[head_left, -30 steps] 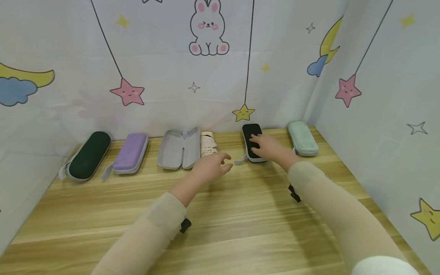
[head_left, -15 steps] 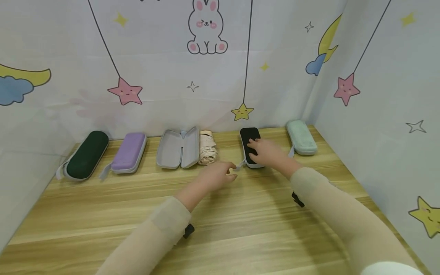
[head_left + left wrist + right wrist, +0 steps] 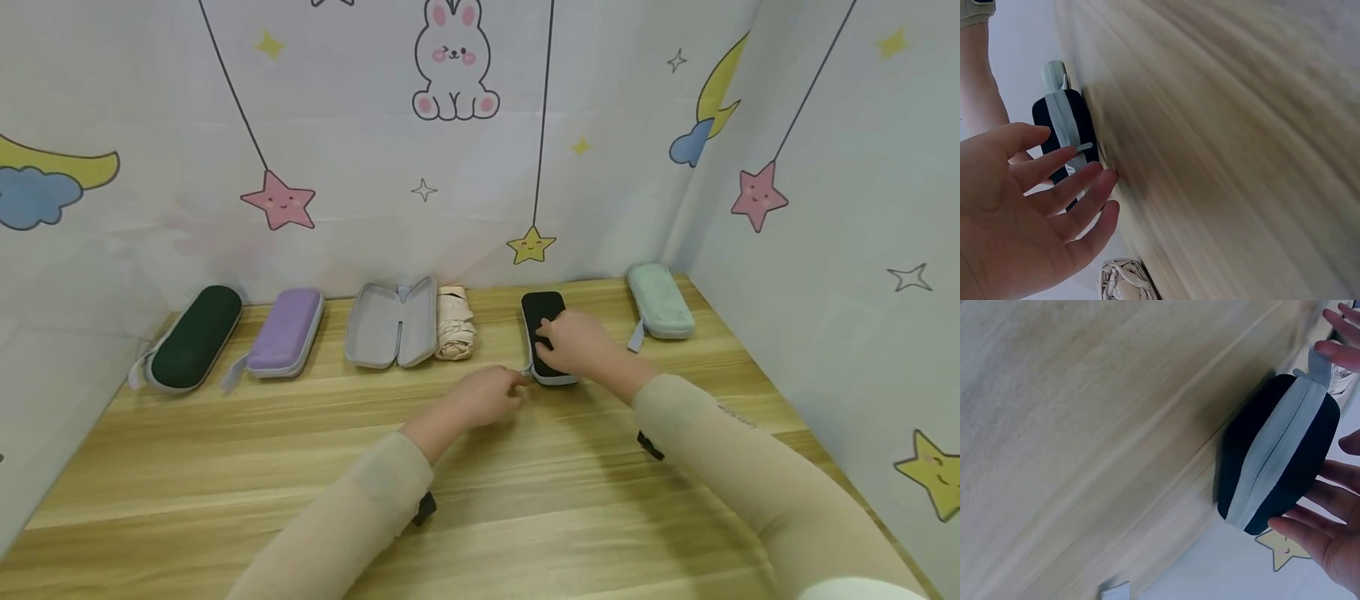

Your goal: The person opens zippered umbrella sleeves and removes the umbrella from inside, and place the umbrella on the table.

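A black zip case [image 3: 543,312] with a grey zip band [image 3: 1279,450] lies on the table, its lid facing up. My right hand [image 3: 581,343] rests on it from above; in the right wrist view its spread fingertips [image 3: 1277,524] lie along the lid's edge. At the case's near left corner is my left hand [image 3: 491,396], with the forefinger at the grey pull tab [image 3: 1320,365]. The left wrist view shows that hand [image 3: 1029,200] palm up, fingers slightly bent and thumb apart from the forefinger, overlapping the case [image 3: 1085,125].
Along the back wall lie a dark green case [image 3: 197,337], a purple case [image 3: 285,333], an opened grey case [image 3: 375,329] and a crumpled cream bundle [image 3: 455,329] beside it. A mint case [image 3: 662,302] sits at the right, behind my right forearm. A patterned wall borders the table.
The black case has slid toward me under my right hand. My left hand has moved right and nearer, from beside the cream bundle to the pull tab, uncovering the bundle.
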Available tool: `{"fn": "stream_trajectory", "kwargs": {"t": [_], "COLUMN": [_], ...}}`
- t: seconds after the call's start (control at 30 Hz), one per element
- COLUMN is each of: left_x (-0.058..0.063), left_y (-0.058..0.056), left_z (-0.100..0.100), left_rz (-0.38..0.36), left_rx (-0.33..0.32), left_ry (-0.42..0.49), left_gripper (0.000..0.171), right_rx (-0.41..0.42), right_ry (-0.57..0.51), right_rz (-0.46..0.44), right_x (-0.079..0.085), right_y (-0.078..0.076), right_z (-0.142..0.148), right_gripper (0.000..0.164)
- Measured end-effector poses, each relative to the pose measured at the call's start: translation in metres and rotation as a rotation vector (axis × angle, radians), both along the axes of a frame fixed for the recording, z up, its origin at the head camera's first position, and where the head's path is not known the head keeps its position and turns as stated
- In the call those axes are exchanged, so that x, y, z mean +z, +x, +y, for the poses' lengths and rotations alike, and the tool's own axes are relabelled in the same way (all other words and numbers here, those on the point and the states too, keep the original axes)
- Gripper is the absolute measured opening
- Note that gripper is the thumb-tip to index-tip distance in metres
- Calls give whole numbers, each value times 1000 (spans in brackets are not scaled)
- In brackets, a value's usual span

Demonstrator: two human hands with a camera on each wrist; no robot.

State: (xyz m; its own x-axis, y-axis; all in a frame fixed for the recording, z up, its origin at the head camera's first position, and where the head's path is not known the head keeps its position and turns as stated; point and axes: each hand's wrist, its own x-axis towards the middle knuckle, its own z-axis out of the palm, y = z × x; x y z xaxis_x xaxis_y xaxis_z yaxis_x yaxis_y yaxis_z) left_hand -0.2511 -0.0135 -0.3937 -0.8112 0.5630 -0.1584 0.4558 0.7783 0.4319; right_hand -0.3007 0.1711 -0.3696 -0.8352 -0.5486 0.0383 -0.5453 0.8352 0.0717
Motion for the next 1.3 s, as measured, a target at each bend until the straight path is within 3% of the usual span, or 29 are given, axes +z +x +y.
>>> {"fn": "stream_trajectory", "kwargs": {"t": [0.13,0.3,0.47,0.6,0.7,0.87,1.03,1.2,1.3], "left_x": [-4,-5,-5,-7,-9,-10,-5,-4,-4], "left_y": [0,-1,-5,-9,-10,-8,-4,0,1], "left_z": [-5,-8,-6,-4,-4,-4,-8,-17,-26], "left_rz": [-3,-10,-51,-119,-123,-87,-96,-94,-99], "left_rx": [38,34,11,41,85,108,106,101,84], "left_ry": [-37,-24,12,48,57,-37,-110,-107,-99], "left_gripper": [38,37,13,29,39,39,20,21,17], "right_rx": [12,57,127,144,137,154,152,114,141], "right_ry": [13,28,36,22,22,32,17,31,55], "right_rz": [12,50,121,142,132,119,45,-96,-171], "right_x": [0,1,1,2,1,3,10,18,20], "right_y": [6,16,21,23,25,30,30,18,10], "right_z": [-2,-7,-13,-19,-22,-26,-24,-15,-7], "right_gripper": [34,35,28,27,29,27,23,37,44]}}
